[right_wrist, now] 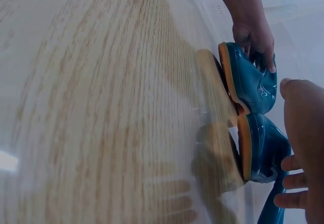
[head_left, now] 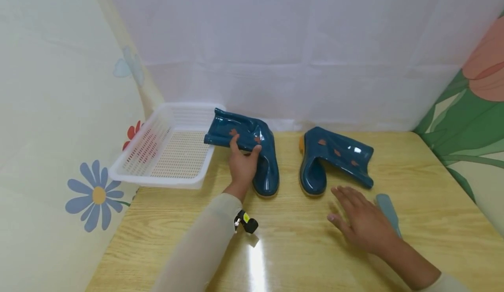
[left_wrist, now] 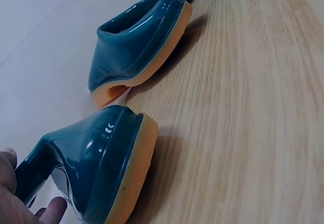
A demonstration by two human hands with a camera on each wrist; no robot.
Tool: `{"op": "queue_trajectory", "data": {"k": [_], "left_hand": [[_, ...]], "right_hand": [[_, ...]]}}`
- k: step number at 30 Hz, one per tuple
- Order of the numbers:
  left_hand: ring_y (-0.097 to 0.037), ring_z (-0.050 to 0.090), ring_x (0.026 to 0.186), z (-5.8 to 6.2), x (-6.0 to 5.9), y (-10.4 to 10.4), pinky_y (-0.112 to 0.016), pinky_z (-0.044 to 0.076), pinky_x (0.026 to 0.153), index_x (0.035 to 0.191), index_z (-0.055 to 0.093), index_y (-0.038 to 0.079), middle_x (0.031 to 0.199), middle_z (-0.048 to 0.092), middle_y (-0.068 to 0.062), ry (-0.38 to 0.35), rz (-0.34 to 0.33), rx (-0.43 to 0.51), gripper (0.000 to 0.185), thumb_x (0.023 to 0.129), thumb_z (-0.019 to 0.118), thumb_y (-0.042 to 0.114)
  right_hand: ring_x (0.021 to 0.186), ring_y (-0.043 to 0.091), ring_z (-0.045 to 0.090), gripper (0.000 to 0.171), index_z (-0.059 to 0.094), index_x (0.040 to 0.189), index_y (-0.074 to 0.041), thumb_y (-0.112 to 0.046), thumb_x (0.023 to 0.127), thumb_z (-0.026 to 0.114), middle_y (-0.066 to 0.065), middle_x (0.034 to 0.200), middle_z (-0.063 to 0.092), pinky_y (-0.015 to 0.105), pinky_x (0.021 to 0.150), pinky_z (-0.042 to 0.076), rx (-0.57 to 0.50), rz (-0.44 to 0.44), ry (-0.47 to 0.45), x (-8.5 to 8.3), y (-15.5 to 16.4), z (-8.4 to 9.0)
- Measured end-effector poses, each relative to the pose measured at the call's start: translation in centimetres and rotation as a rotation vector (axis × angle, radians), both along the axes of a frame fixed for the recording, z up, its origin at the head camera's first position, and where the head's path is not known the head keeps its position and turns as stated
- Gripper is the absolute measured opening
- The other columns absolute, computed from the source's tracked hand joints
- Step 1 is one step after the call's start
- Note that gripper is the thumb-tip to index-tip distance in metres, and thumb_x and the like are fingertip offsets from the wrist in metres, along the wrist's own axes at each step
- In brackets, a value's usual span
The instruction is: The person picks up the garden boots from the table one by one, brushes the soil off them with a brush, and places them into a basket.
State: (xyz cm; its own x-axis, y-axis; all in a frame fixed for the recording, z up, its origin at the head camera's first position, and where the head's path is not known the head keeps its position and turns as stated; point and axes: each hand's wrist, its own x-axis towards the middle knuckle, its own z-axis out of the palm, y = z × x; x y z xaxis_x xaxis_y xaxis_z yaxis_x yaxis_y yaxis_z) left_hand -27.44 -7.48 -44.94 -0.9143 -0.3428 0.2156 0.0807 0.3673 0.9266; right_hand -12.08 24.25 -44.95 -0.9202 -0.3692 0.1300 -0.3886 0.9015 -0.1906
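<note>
Two dark teal rain boots with orange soles and small reddish prints stand on the table, their shafts flopped outward. My left hand grips the left rain boot by its bent shaft, with the index finger on top and the thumb near the ankle. In the left wrist view, fingers show at that shaft. My right hand hovers with fingers stretched, just in front of the right rain boot's shaft. Partly hidden beneath that hand lies a flat blue-grey thing with a narrow stem.
A white perforated plastic basket sits at the left, and the left boot's shaft overlaps its right rim. Behind the wooden table hangs a white cloth backdrop. Flower-printed walls flank both sides.
</note>
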Motion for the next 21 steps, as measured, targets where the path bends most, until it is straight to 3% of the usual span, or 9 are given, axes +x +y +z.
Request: {"op": "queue_trajectory", "data": {"k": [7, 9, 12, 14, 16, 18, 21], "left_hand": [[-0.026, 0.045, 0.14, 0.1, -0.4, 0.7, -0.041, 0.038, 0.112, 0.154, 0.032, 0.016, 0.164, 0.033, -0.008, -0.008, 0.074, 0.038, 0.082, 0.09, 0.081, 0.033], [-0.027, 0.052, 0.133, 0.2, -0.5, 0.9, -0.04, 0.046, 0.105, 0.153, 0.033, 0.017, 0.163, 0.034, -0.01, -0.011, 0.082, 0.074, 0.08, 0.09, 0.081, 0.031], [-0.027, 0.066, 0.11, 0.4, -0.5, 1.2, -0.036, 0.059, 0.081, 0.152, 0.033, 0.016, 0.16, 0.035, -0.014, -0.005, 0.085, 0.131, 0.077, 0.092, 0.08, 0.023], [-0.028, 0.07, 0.095, 0.5, -0.5, 1.3, -0.033, 0.06, 0.066, 0.151, 0.033, 0.013, 0.158, 0.036, -0.015, 0.018, 0.078, 0.167, 0.074, 0.092, 0.079, 0.016], [-0.03, 0.071, 0.093, 0.6, -0.6, 1.3, -0.034, 0.06, 0.064, 0.15, 0.035, 0.012, 0.158, 0.038, -0.016, 0.046, 0.074, 0.17, 0.072, 0.092, 0.078, 0.012], [-0.031, 0.07, 0.098, 0.7, -0.5, 1.4, -0.037, 0.06, 0.069, 0.148, 0.038, 0.013, 0.152, 0.045, -0.017, 0.07, 0.08, 0.14, 0.069, 0.092, 0.078, 0.01], [-0.03, 0.064, 0.115, 0.9, -0.3, 1.3, -0.043, 0.056, 0.088, 0.145, 0.041, 0.017, 0.146, 0.052, -0.017, 0.098, 0.086, 0.078, 0.064, 0.092, 0.077, 0.009]], "right_hand": [[0.142, 0.042, 0.037, 0.067, 0.042, 0.154, -0.006, -0.047, 0.103, 0.058, 0.021, 0.155, 0.043, 0.069, 0.099, 0.04, -0.011, 0.009, 0.013, 0.0, 0.2, -0.2], [0.142, 0.042, 0.037, 0.067, 0.042, 0.154, -0.006, -0.046, 0.103, 0.058, 0.021, 0.155, 0.043, 0.069, 0.1, 0.04, -0.012, 0.008, 0.013, 0.0, 0.2, -0.2], [0.142, 0.043, 0.037, 0.067, 0.043, 0.154, -0.006, -0.046, 0.103, 0.058, 0.021, 0.155, 0.043, 0.068, 0.102, 0.039, -0.015, 0.004, 0.009, 0.1, 0.3, -0.2], [0.142, 0.043, 0.037, 0.066, 0.043, 0.154, -0.006, -0.046, 0.104, 0.058, 0.021, 0.155, 0.042, 0.068, 0.102, 0.038, -0.014, 0.0, 0.006, 0.1, 0.3, -0.2], [0.142, 0.043, 0.037, 0.066, 0.043, 0.154, -0.006, -0.046, 0.103, 0.058, 0.022, 0.155, 0.043, 0.068, 0.103, 0.039, -0.016, -0.002, 0.008, 0.1, 0.4, -0.2], [0.142, 0.043, 0.037, 0.066, 0.043, 0.154, -0.006, -0.046, 0.104, 0.058, 0.022, 0.154, 0.043, 0.068, 0.102, 0.038, -0.018, -0.002, 0.012, 0.2, 0.4, -0.1], [0.141, 0.043, 0.038, 0.067, 0.043, 0.154, -0.005, -0.047, 0.104, 0.056, 0.022, 0.154, 0.043, 0.068, 0.101, 0.039, -0.02, 0.003, 0.022, 0.2, 0.5, -0.1]]}}
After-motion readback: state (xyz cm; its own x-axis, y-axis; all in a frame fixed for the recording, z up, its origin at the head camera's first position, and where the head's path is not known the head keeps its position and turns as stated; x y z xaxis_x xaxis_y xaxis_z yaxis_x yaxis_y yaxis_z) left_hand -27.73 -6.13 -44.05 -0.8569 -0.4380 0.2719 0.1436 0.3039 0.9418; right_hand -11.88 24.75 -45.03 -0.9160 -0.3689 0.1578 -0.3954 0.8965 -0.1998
